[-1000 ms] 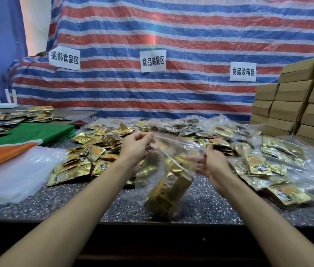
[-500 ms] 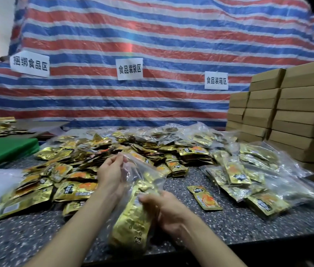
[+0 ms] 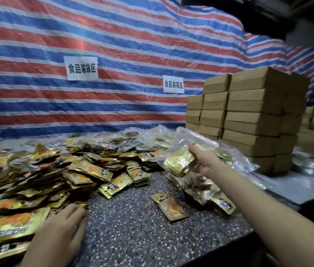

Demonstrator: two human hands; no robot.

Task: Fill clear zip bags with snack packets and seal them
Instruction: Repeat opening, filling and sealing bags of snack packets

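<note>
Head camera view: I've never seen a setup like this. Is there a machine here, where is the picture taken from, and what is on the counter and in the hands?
No machine here: a person works with two bare hands, and the camera sits on their head, looking forward and down, so you see their own arms. The right hand grips a clear zip bag with gold snack packets inside, held above a heap of filled bags. The left hand rests, fingers relaxed, at the edge of a big pile of loose packets on the speckled counter. One packet lies alone between the piles. Stacked cardboard boxes stand at the right, and a striped tarp with paper signs hangs behind.
</note>
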